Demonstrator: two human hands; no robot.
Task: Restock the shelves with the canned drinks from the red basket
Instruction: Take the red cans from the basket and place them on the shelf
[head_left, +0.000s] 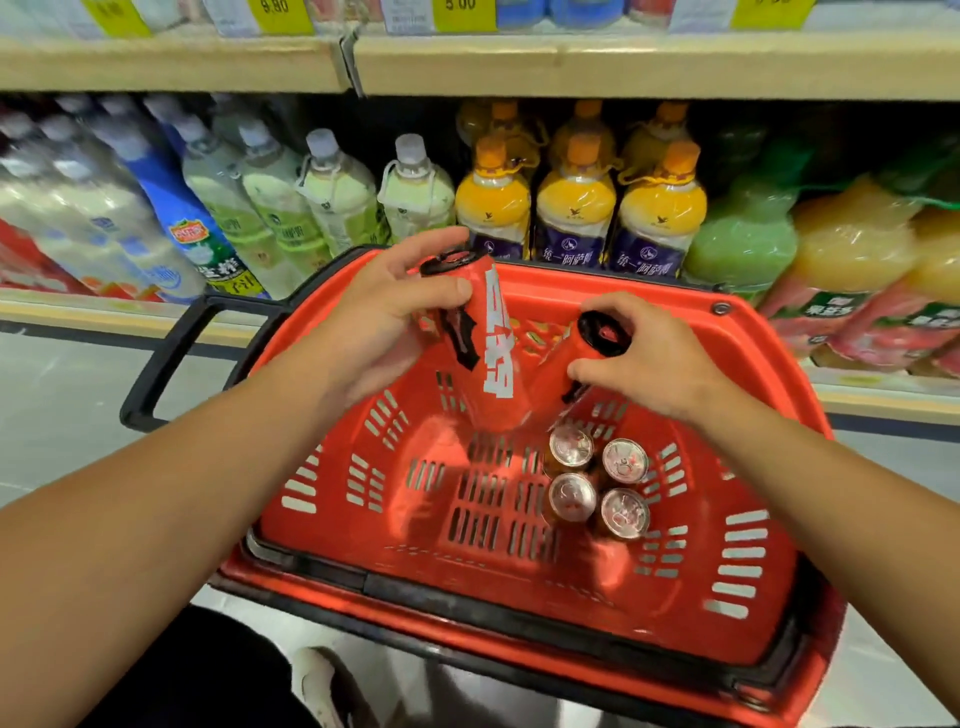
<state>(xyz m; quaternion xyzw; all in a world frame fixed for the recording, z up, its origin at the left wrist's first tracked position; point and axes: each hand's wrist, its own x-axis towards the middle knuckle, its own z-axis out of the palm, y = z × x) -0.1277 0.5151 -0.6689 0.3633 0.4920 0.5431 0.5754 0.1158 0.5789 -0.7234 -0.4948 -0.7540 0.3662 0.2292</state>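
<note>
The left hand (384, 312) gripped a tall red can (480, 338), its fingers (447, 288) curled round the upper body, the can tilted with its black top toward 11 o'clock. The right hand (644, 358) pinched a second red can (587, 358) near its black top, also tilted. Both cans hung over the basket (727, 545), nearly touching at their lower ends, so a knock between them could loosen either hold. The right hand's hold sat high on its can and looked the weaker; a slip would likely drop that can onto the four small cans (597, 480) standing just below at 5 o'clock, denting them. Those four stood upright in a tight square by the basket's right wall; the rest of the basket floor showed bare. The shelf (156, 312) beyond, at 12 o'clock, held bottles (576, 208) packed close, so a tilted can could topple one
</note>
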